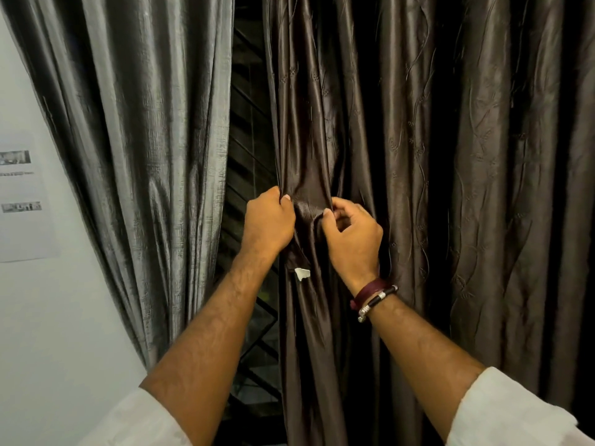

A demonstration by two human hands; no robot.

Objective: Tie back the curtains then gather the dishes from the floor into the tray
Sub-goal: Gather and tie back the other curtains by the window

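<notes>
A dark brown satin curtain [418,156] hangs in folds over the middle and right of the head view. My left hand [267,223] grips its left edge at about waist height. My right hand [352,235] pinches a bunched fold of the same curtain just to the right, thumb and fingers curled on the cloth. Between the two hands the fabric is pulled taut. A small white tag [302,273] sticks out of the curtain below my left wrist. A grey shiny curtain [145,156] hangs to the left. No dishes or tray are in view.
Between the two curtains a narrow gap shows a dark window with a black metal grille [251,175]. A white wall [48,317] stands on the left with a printed paper sheet [22,201] stuck to it.
</notes>
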